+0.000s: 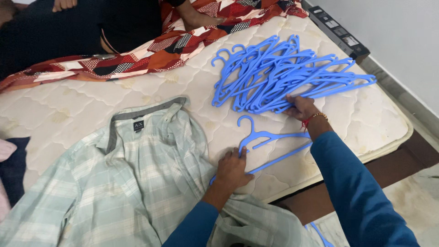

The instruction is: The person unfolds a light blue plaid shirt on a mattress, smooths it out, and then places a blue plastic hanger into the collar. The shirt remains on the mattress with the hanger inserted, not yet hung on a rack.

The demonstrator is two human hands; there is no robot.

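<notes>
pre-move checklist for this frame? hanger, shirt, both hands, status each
1. Left hand rests on the single blue hanger, palm down: ok; a closed grip on it: cannot tell.
2. Single hanger lies apart from the hanger pile: ok.
3. Right hand free: not ok, its fingers are in the pile's edge.
4. Plaid shirt spread flat, collar toward the pile: ok.
5. Shirt buttoned or open: cannot tell.
6. Bare mattress beside the shirt: ok; another person sits on the patterned cloth at the far edge.
</notes>
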